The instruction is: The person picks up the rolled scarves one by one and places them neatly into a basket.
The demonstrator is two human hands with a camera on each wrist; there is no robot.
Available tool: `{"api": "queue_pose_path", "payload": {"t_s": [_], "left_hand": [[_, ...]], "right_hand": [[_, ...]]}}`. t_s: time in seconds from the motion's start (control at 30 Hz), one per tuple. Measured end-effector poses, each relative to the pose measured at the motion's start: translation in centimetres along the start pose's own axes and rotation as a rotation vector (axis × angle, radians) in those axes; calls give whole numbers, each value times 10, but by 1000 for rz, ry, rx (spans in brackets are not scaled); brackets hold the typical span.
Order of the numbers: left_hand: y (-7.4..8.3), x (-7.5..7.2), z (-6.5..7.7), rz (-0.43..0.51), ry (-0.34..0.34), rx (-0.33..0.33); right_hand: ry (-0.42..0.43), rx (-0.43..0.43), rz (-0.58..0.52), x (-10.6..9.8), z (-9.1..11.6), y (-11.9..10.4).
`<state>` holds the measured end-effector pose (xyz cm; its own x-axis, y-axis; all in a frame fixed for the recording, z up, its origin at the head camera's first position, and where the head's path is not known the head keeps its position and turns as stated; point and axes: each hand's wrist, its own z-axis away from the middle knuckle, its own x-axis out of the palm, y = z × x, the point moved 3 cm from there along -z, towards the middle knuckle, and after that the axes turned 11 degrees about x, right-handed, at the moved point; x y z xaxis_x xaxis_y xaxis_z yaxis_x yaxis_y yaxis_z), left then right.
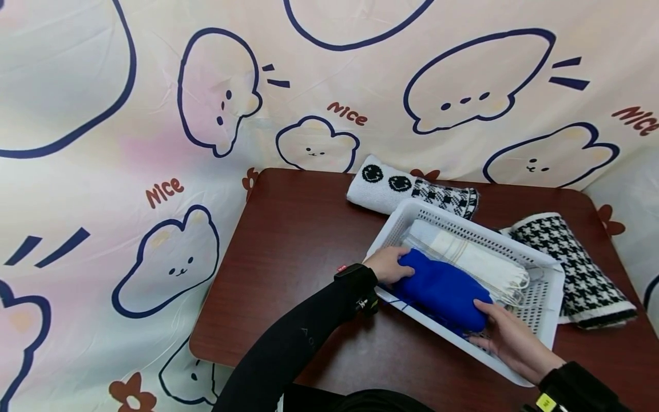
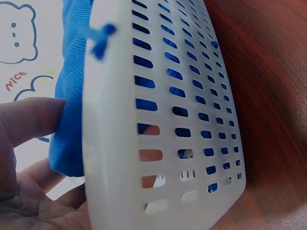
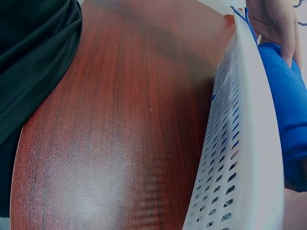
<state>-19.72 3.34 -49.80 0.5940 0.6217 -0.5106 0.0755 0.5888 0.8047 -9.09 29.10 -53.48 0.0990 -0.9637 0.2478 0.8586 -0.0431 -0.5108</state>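
A folded blue scarf (image 1: 443,289) with loose fringe threads lies along the near side of a white perforated plastic basket (image 2: 108,143). At the scarf's left end, my left hand (image 1: 387,264) grips it between thumb and fingers. My right hand (image 1: 507,337) holds the opposite end, thumb on top and the other fingers low beside the basket's near wall. Behind the blue roll, a folded cream-white scarf (image 1: 473,256) with fringe rests in the same basket. In the left wrist view, blue fringe hangs over the rim.
Behind the basket on the brown table (image 1: 288,229) lies a rolled black-and-white knit scarf (image 1: 391,183) with smiley faces. A folded houndstooth scarf (image 1: 571,263) lies to the basket's right. A patterned cloth backdrop (image 1: 319,74) hangs behind the table.
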Motion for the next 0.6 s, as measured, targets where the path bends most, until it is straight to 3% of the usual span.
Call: {"api": "queue_pose_path", "payload": {"t_s": [0.23, 0.33, 0.5, 0.6], "left_hand": [[2, 3, -4, -50, -4, -15], [2, 5, -7, -113, -23, -5], [2, 6, -13, -306, -67, 49], [2, 7, -14, -297, -76, 23]], "right_hand": [[-4, -11, 31, -4, -2, 2], [-10, -5, 71, -8, -3, 4], [6, 14, 160, -8, -7, 5], [18, 22, 184, -8, -8, 6]]}}
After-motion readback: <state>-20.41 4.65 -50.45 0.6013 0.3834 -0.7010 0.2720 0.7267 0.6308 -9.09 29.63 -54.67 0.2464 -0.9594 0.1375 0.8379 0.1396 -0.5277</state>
